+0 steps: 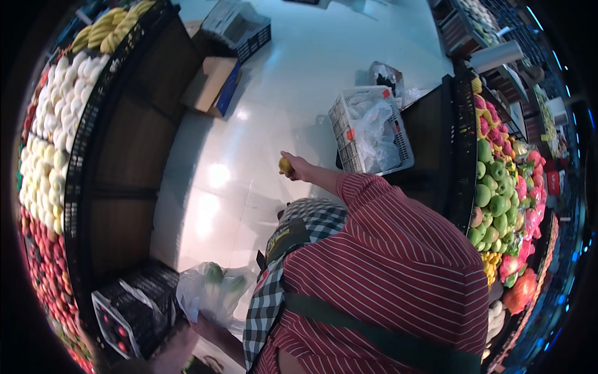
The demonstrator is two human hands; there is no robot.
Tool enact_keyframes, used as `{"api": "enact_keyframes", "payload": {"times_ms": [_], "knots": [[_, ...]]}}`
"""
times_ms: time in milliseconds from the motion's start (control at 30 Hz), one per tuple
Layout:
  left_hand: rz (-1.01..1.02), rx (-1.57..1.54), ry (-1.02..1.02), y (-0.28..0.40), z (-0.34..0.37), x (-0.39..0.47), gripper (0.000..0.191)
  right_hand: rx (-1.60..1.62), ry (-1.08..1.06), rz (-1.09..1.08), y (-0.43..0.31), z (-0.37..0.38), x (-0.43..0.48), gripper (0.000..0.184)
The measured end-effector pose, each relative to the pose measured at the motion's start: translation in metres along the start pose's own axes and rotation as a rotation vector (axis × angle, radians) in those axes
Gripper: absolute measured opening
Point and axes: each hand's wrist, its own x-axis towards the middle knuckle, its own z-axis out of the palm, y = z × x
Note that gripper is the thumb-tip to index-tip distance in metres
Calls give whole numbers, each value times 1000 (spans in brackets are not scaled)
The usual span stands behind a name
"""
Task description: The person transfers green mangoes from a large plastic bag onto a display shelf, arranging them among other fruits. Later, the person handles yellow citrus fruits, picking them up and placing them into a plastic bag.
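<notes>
My right hand (298, 169) is stretched out over the floor and grips a small yellow fruit (284, 165), perhaps a lemon or a pear. In my left hand (201, 323), held low beside a display stand, is a translucent plastic bag (191, 286). Green and whitish produce (215, 276) shows inside the bag; its kind is not clear. A black-and-white checked apron (313, 215) covers my front, over a red striped shirt (387, 252).
A produce stand (126, 121) with white fruit (60, 107) and bananas (105, 28) runs along the left. Cartons (212, 86) and a black crate (135, 308) stand by it. Right are a white crate (345, 135) of plastic bags and a stand with green apples (497, 203).
</notes>
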Motion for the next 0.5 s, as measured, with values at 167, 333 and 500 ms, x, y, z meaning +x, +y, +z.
{"api": "enact_keyframes", "payload": {"times_ms": [167, 333, 500], "knots": [[23, -173, -293, 28, 60, 10, 48, 330, 270, -128, -31, -113, -18, 46], [-23, -42, -277, 53, 111, 17, 46, 858, 571, -447, -114, -264, -16, 40], [52, 54, -296, 83, 156, -14, 25, 373, 686, -913, -216, -460, -82, 19]]}}
